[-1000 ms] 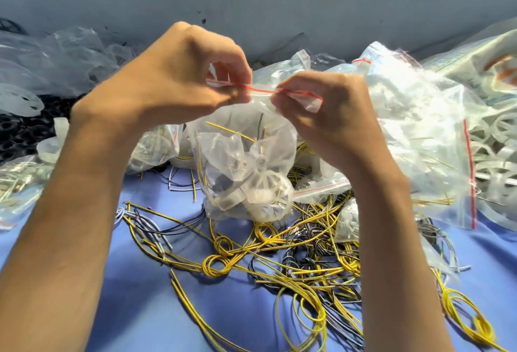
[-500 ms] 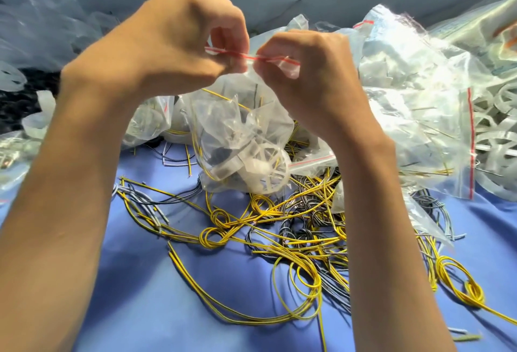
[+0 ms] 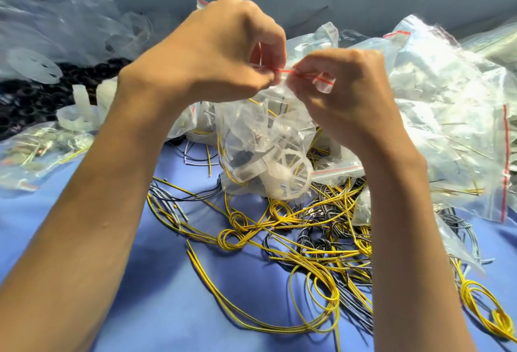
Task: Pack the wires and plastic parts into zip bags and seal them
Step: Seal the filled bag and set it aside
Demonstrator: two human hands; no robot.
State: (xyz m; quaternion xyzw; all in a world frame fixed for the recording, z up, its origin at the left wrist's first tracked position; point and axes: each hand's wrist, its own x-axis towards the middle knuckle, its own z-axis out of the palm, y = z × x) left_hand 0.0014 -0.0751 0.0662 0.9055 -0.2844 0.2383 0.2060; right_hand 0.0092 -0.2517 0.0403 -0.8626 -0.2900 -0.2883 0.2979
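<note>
A small clear zip bag (image 3: 265,150) hangs in mid-air above the blue cloth. It holds a white plastic wheel-shaped part, yellow wire and a dark piece. My left hand (image 3: 221,55) pinches the bag's red zip strip at its left end. My right hand (image 3: 341,86) pinches the same strip close beside it, fingers curled over the top edge. Loose yellow and grey wires (image 3: 307,239) lie tangled on the cloth below the bag.
A large filled zip bag (image 3: 453,128) with a red strip lies at the right. More clear bags (image 3: 42,144) and white plastic parts (image 3: 81,111) sit at the left. A grey wall runs along the back. Blue cloth (image 3: 167,295) covers the table.
Both hands have stayed on the zip strip, and my right hand has slid closer to my left along it. The view has shifted a little.
</note>
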